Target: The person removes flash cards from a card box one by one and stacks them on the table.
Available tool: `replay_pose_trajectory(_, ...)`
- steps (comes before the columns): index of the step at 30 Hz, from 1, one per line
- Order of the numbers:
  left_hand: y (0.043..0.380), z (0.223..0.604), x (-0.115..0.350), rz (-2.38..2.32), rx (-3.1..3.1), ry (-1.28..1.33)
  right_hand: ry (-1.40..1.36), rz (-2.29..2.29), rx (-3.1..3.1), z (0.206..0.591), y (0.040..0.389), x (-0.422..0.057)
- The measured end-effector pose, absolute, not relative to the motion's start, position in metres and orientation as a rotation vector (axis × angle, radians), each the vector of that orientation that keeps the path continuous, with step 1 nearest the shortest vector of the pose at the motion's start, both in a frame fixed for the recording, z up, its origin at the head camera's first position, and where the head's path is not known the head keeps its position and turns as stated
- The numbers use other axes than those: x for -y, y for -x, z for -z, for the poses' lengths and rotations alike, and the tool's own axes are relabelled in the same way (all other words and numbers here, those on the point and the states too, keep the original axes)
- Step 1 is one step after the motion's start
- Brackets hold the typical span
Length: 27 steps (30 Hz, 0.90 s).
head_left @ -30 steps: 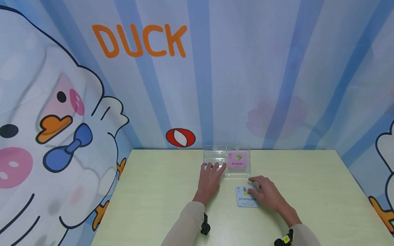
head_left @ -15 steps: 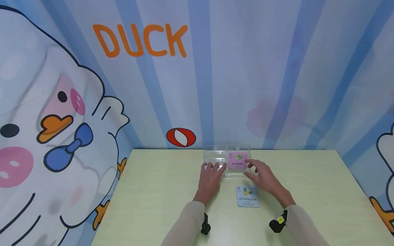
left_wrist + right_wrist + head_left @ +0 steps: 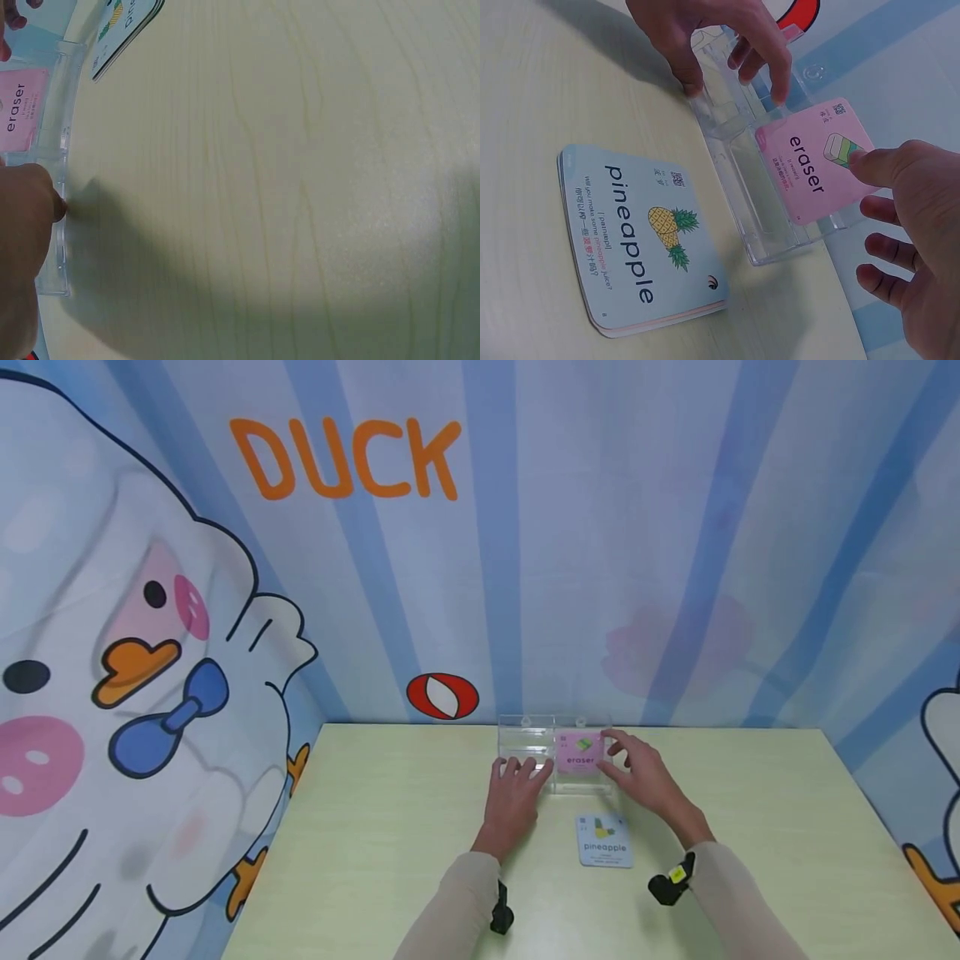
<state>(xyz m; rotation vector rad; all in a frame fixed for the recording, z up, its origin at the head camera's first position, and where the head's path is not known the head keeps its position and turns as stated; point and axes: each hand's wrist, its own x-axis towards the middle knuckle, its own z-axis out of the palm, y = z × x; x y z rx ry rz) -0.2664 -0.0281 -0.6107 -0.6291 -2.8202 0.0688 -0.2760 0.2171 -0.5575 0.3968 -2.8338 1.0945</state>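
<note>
A pink card printed "eraser" [image 3: 576,750] leans in the right compartment of a clear plastic two-part card holder [image 3: 525,731] near the table's back edge. My right hand [image 3: 643,779] is at this card's right side. In the right wrist view its thumb [image 3: 889,165] lies on the card's face and the other fingers are curled beyond the edge. My left hand [image 3: 512,797] grips the holder's left half, thumb at the front edge and fingers inside. A small stack of cards, a blue "pineapple" card [image 3: 645,240] on top, lies in front of the holder.
The pale wood-grain table [image 3: 375,827] meets a blue striped duck-print curtain [image 3: 562,543] right behind the holder. A black wrist camera [image 3: 502,910] is strapped on the left sleeve, another camera [image 3: 670,883] on the right.
My right hand has moved from over the pineapple card up and away to the eraser card, and its thumb and fingers have closed at that card's edge. The left hand has stayed put.
</note>
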Motion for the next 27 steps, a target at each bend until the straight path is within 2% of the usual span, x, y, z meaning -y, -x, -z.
replay_pose_trajectory(27, 0.2680, 0.6116, 0.0274, -0.128, 2.825, 0.625, -0.454, -1.207, 2.705, 0.5612, 0.2741, -0.2185)
